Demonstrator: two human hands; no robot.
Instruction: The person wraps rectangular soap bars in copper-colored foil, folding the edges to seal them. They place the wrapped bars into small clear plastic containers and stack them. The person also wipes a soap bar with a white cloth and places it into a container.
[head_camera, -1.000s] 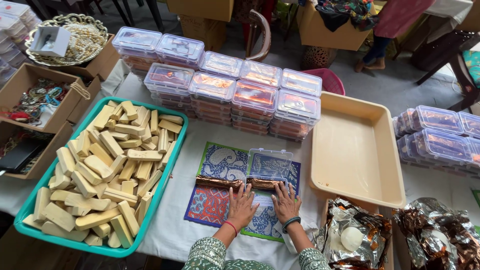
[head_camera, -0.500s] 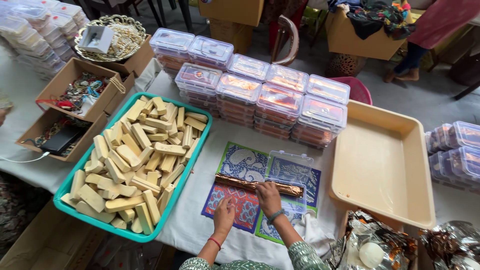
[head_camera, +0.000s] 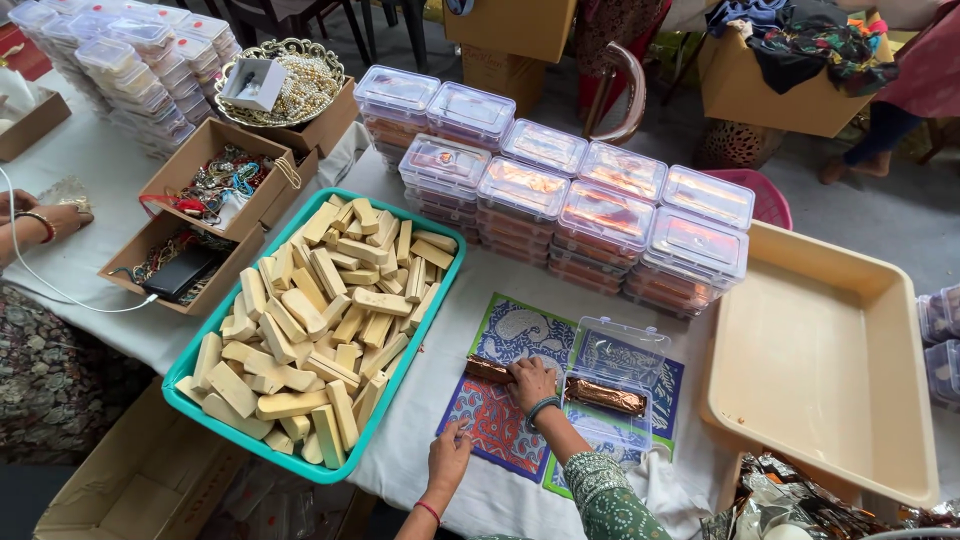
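One bench (head_camera: 110, 190) under a white cloth carries everything; positions below are given relative to the teal tray (head_camera: 190, 385).

Beige tray (head_camera: 800, 340): far right of the teal tray, at the bench's right end, nothing in it.

Teal tray: rectangular, heaped with pale tan bars (head_camera: 320, 310) lying at mixed angles.

Clear lidded boxes (head_camera: 560, 200): stacked in rows behind and to the right of the teal tray, contents reddish. A second stack of similar boxes (head_camera: 140, 70) stands at the far left rear.

Cardboard boxes (head_camera: 215, 175): just left of the teal tray, holding bangles and dark items; behind them sits a metal basket (head_camera: 290, 70) with pale beads.

Printed mats (head_camera: 520, 390): just right of the teal tray — blue, green and red panels with paisley patterns, lying flat on the cloth.

Open clear box (head_camera: 625, 375): on the mats, lid raised toward the stacks.

Foil-wrapped bar (head_camera: 600, 395): bronze-coloured, lying crosswise on the mats, its right part inside the open box.

Right hand (head_camera: 532, 382): palm down, fingers together, pressing on the left half of the wrapped bar; a dark band on the wrist, patterned green sleeve below.

Left hand (head_camera: 450, 455): flat on the near-left corner of the mats, fingers together, holding nothing — a red band on the wrist.

Another person's hand (head_camera: 45, 215) rests on the bench, well to the left of the teal tray.
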